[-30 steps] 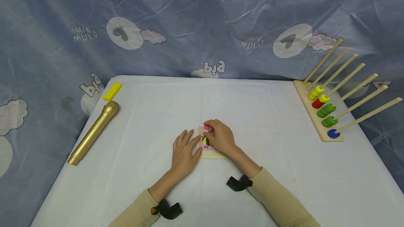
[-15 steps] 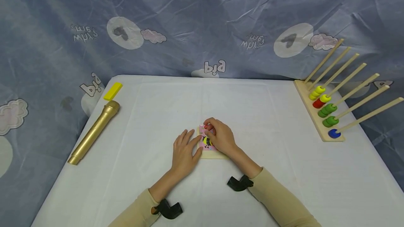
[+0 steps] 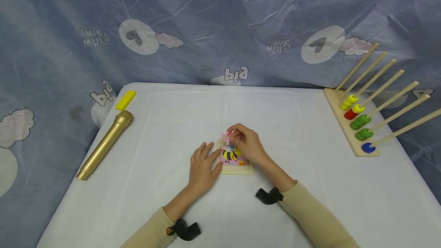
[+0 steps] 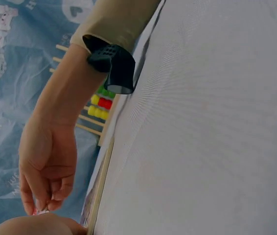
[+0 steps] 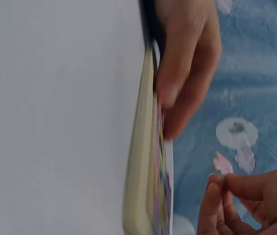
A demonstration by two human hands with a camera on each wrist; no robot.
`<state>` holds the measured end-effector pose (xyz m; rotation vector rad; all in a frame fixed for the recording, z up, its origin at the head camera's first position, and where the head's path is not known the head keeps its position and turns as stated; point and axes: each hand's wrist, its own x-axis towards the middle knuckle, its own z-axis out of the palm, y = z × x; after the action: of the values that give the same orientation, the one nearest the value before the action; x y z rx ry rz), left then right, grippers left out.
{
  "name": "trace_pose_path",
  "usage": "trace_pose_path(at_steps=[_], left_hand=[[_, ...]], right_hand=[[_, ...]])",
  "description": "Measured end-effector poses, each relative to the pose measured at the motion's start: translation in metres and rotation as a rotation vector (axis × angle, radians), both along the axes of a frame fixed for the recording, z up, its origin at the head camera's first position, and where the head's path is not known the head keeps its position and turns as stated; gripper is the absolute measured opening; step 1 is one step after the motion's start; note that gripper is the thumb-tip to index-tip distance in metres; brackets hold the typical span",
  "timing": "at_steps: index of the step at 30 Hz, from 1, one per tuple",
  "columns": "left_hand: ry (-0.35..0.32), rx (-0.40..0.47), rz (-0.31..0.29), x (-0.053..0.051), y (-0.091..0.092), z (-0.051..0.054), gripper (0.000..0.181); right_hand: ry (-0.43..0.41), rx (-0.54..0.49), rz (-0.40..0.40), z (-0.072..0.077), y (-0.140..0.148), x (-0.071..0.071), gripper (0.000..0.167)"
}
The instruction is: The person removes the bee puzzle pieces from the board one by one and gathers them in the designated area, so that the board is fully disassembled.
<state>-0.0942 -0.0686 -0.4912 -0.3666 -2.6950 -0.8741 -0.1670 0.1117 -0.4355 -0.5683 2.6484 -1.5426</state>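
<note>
A small jigsaw puzzle point(image 3: 234, 156) with a yellow-and-black bee on pink sits in a pale wooden tray point(image 3: 236, 170) at the middle of the table. My right hand point(image 3: 250, 144) pinches a pink puzzle piece point(image 3: 225, 137) between thumb and fingertips, above the tray's far left corner. In the right wrist view that piece point(image 5: 221, 162) is held up, apart from the tray point(image 5: 138, 171). My left hand point(image 3: 202, 168) lies with fingers spread at the tray's left side, its thumb and index finger touching the edge. The left wrist view hides most of the tray behind the hands.
A gold microphone point(image 3: 105, 144) lies along the table's left side, with a yellow block point(image 3: 125, 100) beyond it. At the right edge stands a wooden bead rack point(image 3: 351, 123) with tall pegs and coloured beads. A blue-grey patterned cloth point(image 3: 206, 30) hangs behind the white table point(image 3: 293, 125).
My right hand has lifted the pink piece up and away from the puzzle's upper left part. More of the bee now shows. The left hand has stayed in place.
</note>
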Motion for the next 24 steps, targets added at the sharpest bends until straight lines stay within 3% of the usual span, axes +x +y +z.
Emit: trace_pose_path(at_steps=[6, 11, 17, 24], left_hand=[[-0.006, 0.0, -0.001, 0.001, 0.0, 0.002, 0.038], [-0.011, 0.004, 0.001, 0.001, 0.0, 0.003, 0.038], [-0.041, 0.008, 0.005, 0.0, -0.001, 0.004, 0.039], [-0.066, 0.009, 0.005, 0.0, 0.0, 0.003, 0.039]], right_hand=[[-0.044, -0.034, -0.154, 0.013, 0.036, -0.017, 0.025], [-0.042, -0.01, -0.27, 0.012, 0.07, -0.026, 0.025], [-0.065, 0.041, -0.343, 0.002, 0.101, -0.028, 0.026], [-0.123, 0.067, -0.385, -0.01, 0.113, -0.027, 0.027]])
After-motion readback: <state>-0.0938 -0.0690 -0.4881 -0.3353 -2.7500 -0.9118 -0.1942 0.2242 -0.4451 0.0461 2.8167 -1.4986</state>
